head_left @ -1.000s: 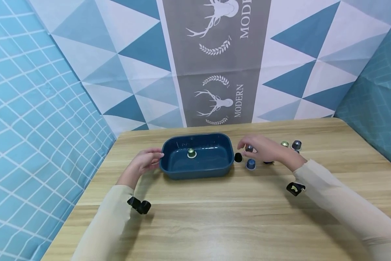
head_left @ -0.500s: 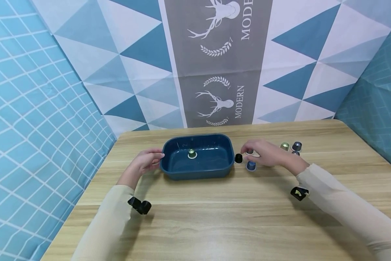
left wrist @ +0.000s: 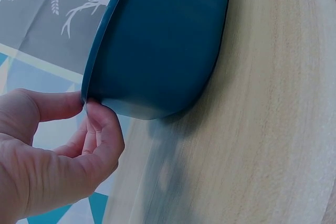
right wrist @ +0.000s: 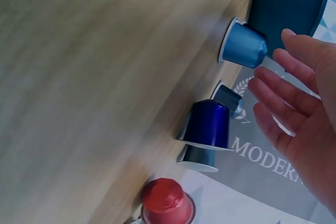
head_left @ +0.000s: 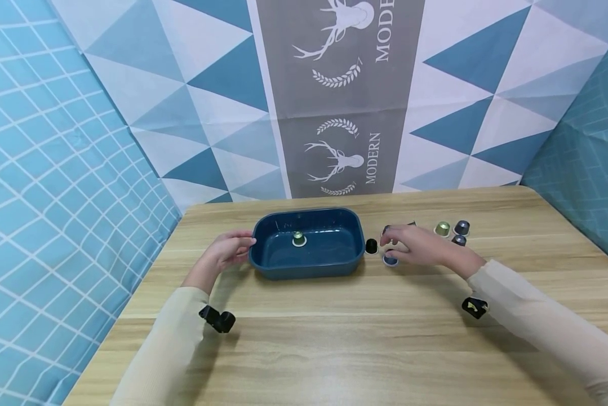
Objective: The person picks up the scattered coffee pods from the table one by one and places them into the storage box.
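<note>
A dark blue rectangular basin (head_left: 309, 272) stands on the table with one green coffee capsule (head_left: 298, 239) inside. My left hand (head_left: 229, 249) pinches the basin's left rim between thumb and finger, plain in the left wrist view (left wrist: 68, 150). To the basin's right, my right hand (head_left: 417, 245) hovers over a group of capsules, fingers slightly bent and holding nothing. Nearest its fingertips is a blue capsule (head_left: 390, 260), partly covered; in the right wrist view a light blue capsule (right wrist: 244, 44) lies just beside the fingers (right wrist: 286, 90). A black capsule (head_left: 372, 246) stands between basin and hand.
Beyond the right hand stand a gold-green capsule (head_left: 442, 228) and two dark ones, one of them (head_left: 462, 228) farther back. The right wrist view shows a dark blue capsule (right wrist: 208, 124) and a red one (right wrist: 167, 203). A patterned cloth (head_left: 233, 129) hangs behind the table.
My right hand has shifted right and nearer to me, now partly covering the blue capsule and uncovering dark capsules on the right. My left hand stays at the basin's rim.
</note>
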A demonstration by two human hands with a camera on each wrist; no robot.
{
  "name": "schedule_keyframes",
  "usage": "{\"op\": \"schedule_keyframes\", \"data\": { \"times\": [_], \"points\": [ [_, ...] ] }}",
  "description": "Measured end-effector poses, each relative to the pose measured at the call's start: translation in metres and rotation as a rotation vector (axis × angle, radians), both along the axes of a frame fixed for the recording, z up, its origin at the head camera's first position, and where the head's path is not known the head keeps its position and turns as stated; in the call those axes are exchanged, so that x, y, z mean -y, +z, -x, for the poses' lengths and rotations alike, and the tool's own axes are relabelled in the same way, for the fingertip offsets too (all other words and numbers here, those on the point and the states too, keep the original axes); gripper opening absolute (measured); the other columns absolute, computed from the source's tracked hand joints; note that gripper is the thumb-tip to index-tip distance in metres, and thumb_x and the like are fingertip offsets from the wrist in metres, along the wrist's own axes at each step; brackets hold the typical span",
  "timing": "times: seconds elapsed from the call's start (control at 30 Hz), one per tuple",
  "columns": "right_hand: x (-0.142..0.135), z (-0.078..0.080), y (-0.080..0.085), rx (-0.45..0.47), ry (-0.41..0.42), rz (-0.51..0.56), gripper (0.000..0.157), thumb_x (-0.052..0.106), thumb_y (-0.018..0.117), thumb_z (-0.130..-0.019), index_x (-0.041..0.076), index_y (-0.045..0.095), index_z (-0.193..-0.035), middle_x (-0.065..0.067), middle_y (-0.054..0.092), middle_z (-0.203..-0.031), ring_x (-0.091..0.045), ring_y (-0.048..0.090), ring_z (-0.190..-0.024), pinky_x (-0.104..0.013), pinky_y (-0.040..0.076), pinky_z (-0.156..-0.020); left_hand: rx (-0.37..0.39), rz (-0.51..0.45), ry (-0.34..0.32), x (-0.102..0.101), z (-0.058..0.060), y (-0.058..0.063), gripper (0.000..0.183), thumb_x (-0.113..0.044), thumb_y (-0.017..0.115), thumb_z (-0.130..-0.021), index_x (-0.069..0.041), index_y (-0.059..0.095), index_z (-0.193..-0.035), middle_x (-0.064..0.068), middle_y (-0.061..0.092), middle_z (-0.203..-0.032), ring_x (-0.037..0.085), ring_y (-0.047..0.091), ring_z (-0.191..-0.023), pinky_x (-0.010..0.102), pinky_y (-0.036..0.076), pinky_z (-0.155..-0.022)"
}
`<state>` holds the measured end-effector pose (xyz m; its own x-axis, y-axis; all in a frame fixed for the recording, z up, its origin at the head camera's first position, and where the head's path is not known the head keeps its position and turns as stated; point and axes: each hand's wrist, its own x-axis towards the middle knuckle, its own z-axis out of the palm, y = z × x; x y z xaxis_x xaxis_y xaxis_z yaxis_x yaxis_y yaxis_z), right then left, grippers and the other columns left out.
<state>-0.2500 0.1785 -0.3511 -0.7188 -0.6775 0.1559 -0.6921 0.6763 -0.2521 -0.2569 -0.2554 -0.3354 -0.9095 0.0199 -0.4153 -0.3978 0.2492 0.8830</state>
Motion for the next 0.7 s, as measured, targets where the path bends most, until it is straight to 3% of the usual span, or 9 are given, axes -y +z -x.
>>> {"op": "schedule_keyframes", "data": {
  "times": [0.17,0.5,0.7],
  "points": [
    [-0.002,-0.001,-0.003,-0.015,0.008,-0.013,0.019,0.018,0.07,-0.088,0.01,0.068,-0.105,-0.004,0.068,-0.106,-0.017,0.066,-0.094,-0.035,0.055,-0.079,0.007,-0.017,0.007,0.0,0.001,-0.001,0.048,-0.014,0.055,-0.097,-0.001,0.041,-0.141,-0.001,0.058,-0.103,0.007,0.059,-0.087,0.02,0.052,-0.077],
    [-0.004,-0.004,-0.011,-0.033,0.019,-0.029,0.022,0.02,0.071,-0.087,0.011,0.067,-0.107,-0.003,0.067,-0.108,-0.014,0.065,-0.092,-0.032,0.054,-0.076,-0.03,-0.048,-0.029,0.004,-0.004,0.001,0.048,-0.019,0.064,-0.092,-0.001,0.049,-0.134,-0.002,0.061,-0.098,0.005,0.061,-0.083,0.021,0.053,-0.077],
    [-0.004,-0.003,-0.016,-0.041,0.037,-0.006,0.022,0.018,0.072,-0.085,0.011,0.067,-0.105,-0.003,0.068,-0.106,-0.017,0.066,-0.096,-0.037,0.055,-0.082,-0.011,-0.018,-0.009,0.0,-0.004,0.002,0.049,-0.015,0.057,-0.096,0.0,0.041,-0.141,-0.002,0.059,-0.103,0.005,0.06,-0.085,0.019,0.052,-0.076]
  ]
}}
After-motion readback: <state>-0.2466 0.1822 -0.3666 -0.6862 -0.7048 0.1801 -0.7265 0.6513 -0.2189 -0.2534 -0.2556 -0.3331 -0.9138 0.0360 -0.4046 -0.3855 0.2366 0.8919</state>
